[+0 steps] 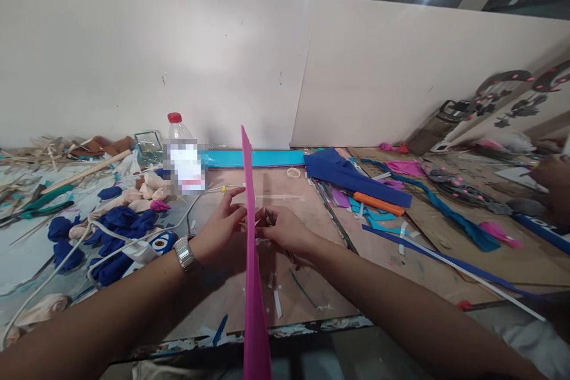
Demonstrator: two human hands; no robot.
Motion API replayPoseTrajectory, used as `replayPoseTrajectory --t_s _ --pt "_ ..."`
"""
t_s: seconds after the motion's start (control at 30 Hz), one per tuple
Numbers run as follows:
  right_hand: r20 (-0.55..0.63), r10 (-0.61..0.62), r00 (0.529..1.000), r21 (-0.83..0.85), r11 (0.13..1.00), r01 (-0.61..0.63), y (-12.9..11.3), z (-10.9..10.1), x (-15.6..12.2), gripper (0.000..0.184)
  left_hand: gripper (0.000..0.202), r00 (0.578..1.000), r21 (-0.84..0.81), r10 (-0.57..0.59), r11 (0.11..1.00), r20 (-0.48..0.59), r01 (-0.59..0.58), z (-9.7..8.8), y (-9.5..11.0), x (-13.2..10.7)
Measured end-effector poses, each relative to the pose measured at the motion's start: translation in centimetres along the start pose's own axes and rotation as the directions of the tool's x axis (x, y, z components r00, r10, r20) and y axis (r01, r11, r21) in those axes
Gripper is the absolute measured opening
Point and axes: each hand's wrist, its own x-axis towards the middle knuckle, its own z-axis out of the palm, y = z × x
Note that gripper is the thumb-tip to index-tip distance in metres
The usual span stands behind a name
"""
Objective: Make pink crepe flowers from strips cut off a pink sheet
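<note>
A long bright pink strip of fabric-like material [250, 261] stands on edge between my hands, running from the table toward me. My left hand [222, 228], with a metal watch at the wrist, has its fingers curled against the strip's left side. On the other side, my right hand [287, 231] is closed, its thumb and fingertips close to the strip. A dark thin tool [269, 217] shows between the right fingers, and its kind is hard to make out. The strip hides part of the left fingertips.
A red-capped bottle [178, 129] stands behind blue fabric bundles [120, 222] and a white cable [107, 231]. Green-handled pliers [47, 202] lie left. Rightward are blue cloth [351, 175], an orange cutter [378, 203] and a white rod [481, 282]. Another person's hand [552, 175] is far right.
</note>
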Motion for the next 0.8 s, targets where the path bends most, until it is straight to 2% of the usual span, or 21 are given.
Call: replayPoseTrajectory --t_s 0.2,0.43,0.6,0.8 --pt "-0.133 -0.003 0.991 -0.062 0.998 -0.006 -0.1 0.0 0.0 0.038 0.043 0.996 -0.173 -0.091 0.981 0.016 0.093 0.5 0.2 -0.3" --pt "-0.134 -0.187 0.973 -0.143 0.975 0.168 0.0 0.2 0.1 0.029 0.028 0.993 -0.232 -0.116 0.966 0.016 0.116 1.0 0.6 -0.5" --pt "-0.138 -0.225 0.964 -0.224 0.956 0.191 0.2 0.0 0.3 0.024 0.026 0.992 -0.22 -0.125 0.968 -0.024 0.117 1.0 0.6 -0.4" --pt "-0.133 -0.202 0.97 -0.096 0.977 0.19 0.1 0.0 0.4 0.027 0.029 0.984 -0.23 -0.18 0.958 -0.011 0.173 1.6 1.3 -0.7"
